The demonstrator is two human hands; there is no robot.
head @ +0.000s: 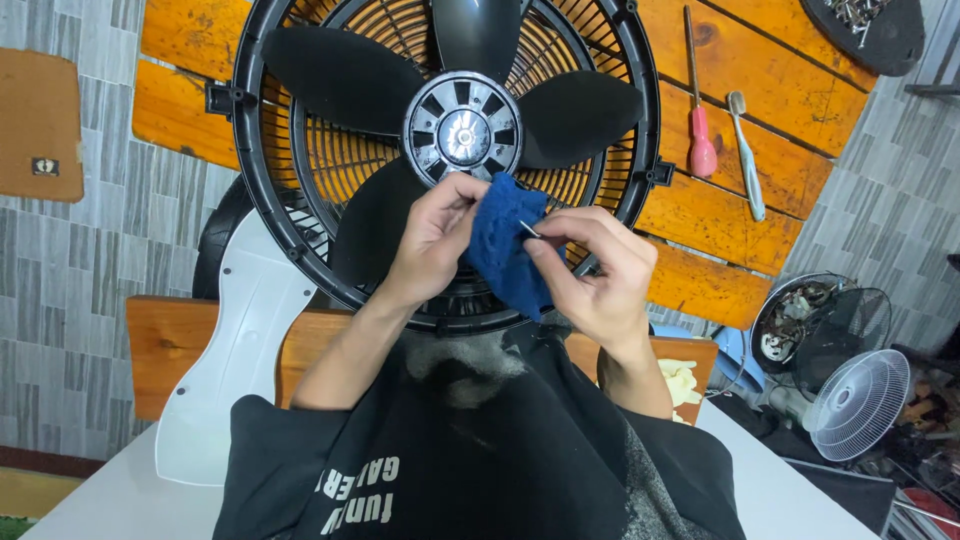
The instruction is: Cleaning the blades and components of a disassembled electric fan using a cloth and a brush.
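A blue cloth (505, 245) is being pinched between the left hand (435, 235) and the right hand (590, 270), just in front of the black fan (450, 130), so a small metal piece (530, 230) is being gripped through it. In the dark tray (880, 40), metal screws are being kept.

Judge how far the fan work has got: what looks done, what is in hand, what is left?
Done: no front guard covers the black fan blades. In hand: both the left hand and right hand hold a blue cloth around a thin metal piece. Left: blades remain mounted.
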